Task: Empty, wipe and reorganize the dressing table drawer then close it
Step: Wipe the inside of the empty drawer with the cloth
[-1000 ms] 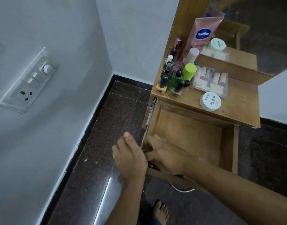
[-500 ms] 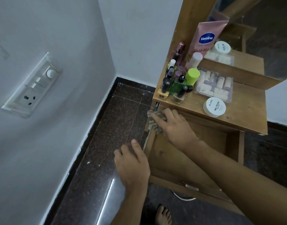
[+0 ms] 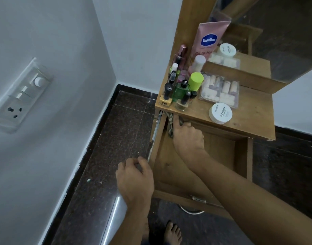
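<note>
The wooden drawer (image 3: pixel 240 156) of the dressing table stands pulled out, and its inside shows bare wood. My right hand (image 3: pixel 188 137) reaches into the drawer's far left corner and presses a grey patterned cloth (image 3: pixel 170 125) against the left wall under the tabletop. The fingertips are partly hidden under the table's edge. My left hand (image 3: pixel 135 177) hovers beside the drawer's left wall with loosely curled fingers and holds nothing. A metal handle (image 3: pixel 198 198) sits on the drawer front.
On the tabletop (image 3: pixel 248 124) stand several nail polish bottles (image 3: pixel 180 98), a green-capped bottle (image 3: pixel 195 82), a pink Vaseline tube (image 3: pixel 209 39), a clear box of rollers (image 3: pixel 220 91) and a white jar (image 3: pixel 220 113). A mirror rises behind. A wall with a switch panel (image 3: pixel 22 96) is on the left. My bare foot (image 3: pixel 173 232) is on the dark floor.
My right hand has slid the cloth from the drawer's near left corner along the left wall to the far corner under the tabletop. My left hand stayed beside the drawer.
</note>
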The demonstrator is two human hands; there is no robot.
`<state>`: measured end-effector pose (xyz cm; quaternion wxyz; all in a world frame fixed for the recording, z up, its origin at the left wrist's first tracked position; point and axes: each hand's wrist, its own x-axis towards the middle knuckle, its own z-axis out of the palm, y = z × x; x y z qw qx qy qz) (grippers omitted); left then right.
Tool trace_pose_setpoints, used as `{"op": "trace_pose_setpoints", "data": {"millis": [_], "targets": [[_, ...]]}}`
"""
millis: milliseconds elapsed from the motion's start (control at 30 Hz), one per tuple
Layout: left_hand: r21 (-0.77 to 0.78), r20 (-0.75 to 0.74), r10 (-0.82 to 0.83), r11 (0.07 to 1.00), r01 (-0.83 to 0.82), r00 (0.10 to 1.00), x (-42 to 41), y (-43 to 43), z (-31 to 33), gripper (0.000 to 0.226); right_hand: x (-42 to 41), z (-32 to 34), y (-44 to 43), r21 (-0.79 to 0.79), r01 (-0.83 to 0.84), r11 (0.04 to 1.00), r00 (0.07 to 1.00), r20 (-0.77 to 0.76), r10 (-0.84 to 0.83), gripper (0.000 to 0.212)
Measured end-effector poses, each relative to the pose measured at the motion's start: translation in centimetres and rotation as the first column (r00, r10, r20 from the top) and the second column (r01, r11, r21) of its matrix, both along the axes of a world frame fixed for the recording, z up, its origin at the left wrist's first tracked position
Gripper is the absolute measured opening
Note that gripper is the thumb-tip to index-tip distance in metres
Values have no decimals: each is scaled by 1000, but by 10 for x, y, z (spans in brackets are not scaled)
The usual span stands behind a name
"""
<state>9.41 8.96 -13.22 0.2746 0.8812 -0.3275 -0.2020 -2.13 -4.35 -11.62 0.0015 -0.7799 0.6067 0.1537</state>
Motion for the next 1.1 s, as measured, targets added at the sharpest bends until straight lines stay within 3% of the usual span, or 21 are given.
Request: {"op": "trace_pose_setpoints", "data": {"millis": [267,567,700,833,933,1000,1100], "targets": [[24,-4,-18,1000,18,1000,0,1,1,27,-74,2,11,-2,55,998,997,-53,-55,57],[1,34,-30,1000,30,999,0,2,-2,25,-163,13,24,-42,358,933,922,-145,-360,34],[-19,49,-67,998,68,997,0,2,-4,39,-171,19,17,12,471,882,878,-97,-468,39],[-17,62,-78,997,79,995,1,3,-5,35,-173,26,21,39,569,822,822,-50,-567,46],[-18,68,-84,996,85,994,1,4,-5,44,-182,26,28,57,671,740,737,55,-673,44],[-14,74,-85,996,86,994,0,4,-5,41,-182,23,32,73,739,670,661,115,-742,42],[4,80,-91,996,91,993,1,4,-7,26,-179,22,38,65,722,689,678,133,-723,39]]}}
